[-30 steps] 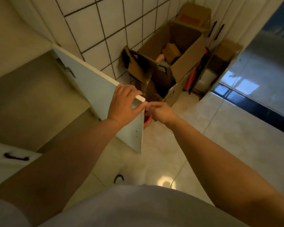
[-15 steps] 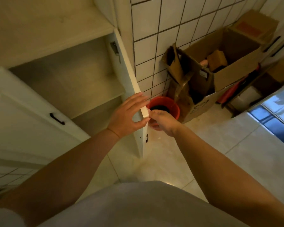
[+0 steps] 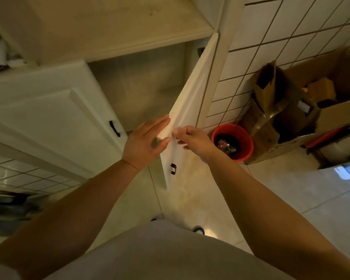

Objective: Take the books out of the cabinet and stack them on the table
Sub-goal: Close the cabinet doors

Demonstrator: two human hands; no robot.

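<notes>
The white cabinet (image 3: 113,37) stands with its right door (image 3: 192,102) swung open, edge-on to me. My left hand (image 3: 146,142) lies against the door's top corner from the inner side, fingers straight and thumb hooked over the edge. My right hand (image 3: 192,138) pinches the same corner from the outer side with curled fingers. The open compartment (image 3: 141,87) shows bare pale shelves; no books are visible in it. The left door (image 3: 55,110) with a black handle is closed.
A red bucket (image 3: 232,141) with dark contents sits on the floor right of the door. Open cardboard boxes (image 3: 303,110) crowd the tiled wall (image 3: 281,37) at the right. Pale floor tiles (image 3: 281,195) spread in front. Dark objects lie at the far left.
The view swung left and the door now appears edge-on. My left fingers straightened from a curled hold on the corner. Both hands stay at the door's top corner.
</notes>
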